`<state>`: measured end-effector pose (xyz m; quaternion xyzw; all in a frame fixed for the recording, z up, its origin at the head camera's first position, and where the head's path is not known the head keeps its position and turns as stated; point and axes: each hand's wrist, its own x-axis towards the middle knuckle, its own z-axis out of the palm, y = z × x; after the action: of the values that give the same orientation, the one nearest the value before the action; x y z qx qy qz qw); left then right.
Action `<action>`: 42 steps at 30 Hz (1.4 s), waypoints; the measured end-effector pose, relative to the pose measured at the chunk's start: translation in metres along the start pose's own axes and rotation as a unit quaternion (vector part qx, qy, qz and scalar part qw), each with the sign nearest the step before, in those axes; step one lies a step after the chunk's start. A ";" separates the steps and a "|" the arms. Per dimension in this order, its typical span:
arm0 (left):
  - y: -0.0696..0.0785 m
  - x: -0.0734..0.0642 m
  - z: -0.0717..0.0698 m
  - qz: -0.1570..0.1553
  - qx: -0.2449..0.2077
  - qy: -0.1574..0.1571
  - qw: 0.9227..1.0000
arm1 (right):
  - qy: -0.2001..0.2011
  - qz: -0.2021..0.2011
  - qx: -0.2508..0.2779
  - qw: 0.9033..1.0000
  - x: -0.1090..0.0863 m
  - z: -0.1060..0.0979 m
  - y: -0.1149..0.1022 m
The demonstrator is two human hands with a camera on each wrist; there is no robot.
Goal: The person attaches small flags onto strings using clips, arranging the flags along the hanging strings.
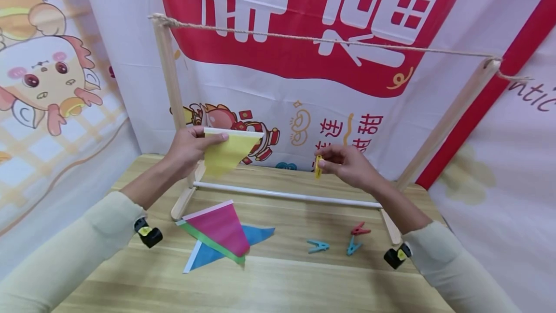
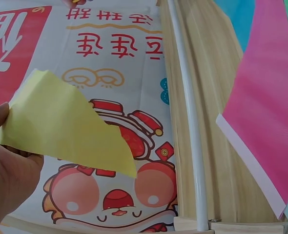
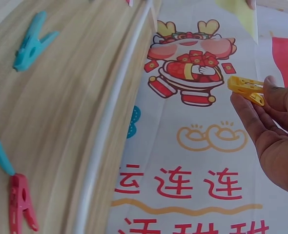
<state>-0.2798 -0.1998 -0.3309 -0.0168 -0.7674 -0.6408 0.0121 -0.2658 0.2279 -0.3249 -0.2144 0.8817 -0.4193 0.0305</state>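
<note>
In the head view my left hand [image 1: 187,149] pinches a yellow pennant [image 1: 230,151] by its white-banded top edge, thumb in front. The pennant's point hangs down, in front of the left post. My right hand [image 1: 349,165] holds a small yellow clothespin [image 1: 319,166] between thumb and fingers, as the right wrist view also shows with the yellow clothespin [image 3: 246,87] at the fingertips. Both hands are raised over the back of the table, below a twine line [image 1: 269,35] tied between two wooden posts.
A pink pennant [image 1: 219,228] lies over green and blue ones on the table [image 1: 286,284]. To the right are two blue clothespins [image 1: 318,246] and a red clothespin [image 1: 360,229]. A white rod [image 1: 282,194] joins the feet of the wooden posts [image 1: 449,120]. Printed cloth hangs behind.
</note>
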 end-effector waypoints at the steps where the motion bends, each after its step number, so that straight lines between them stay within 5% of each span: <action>1: 0.001 0.000 0.000 0.001 0.002 0.002 1.000 | -0.003 -0.002 0.000 1.000 0.000 -0.001 -0.002; 22: 0.033 0.006 0.005 0.055 -0.059 -0.001 0.997 | -0.003 -0.048 -0.032 0.998 0.011 -0.013 -0.030; 42: 0.053 0.010 0.001 0.047 -0.075 0.022 0.996 | 0.002 -0.041 -0.048 0.998 0.023 -0.016 -0.059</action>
<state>-0.2878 -0.1897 -0.2786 -0.0399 -0.7149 -0.6957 0.0579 -0.2692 0.1971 -0.2673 -0.2505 0.8912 -0.3781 0.0015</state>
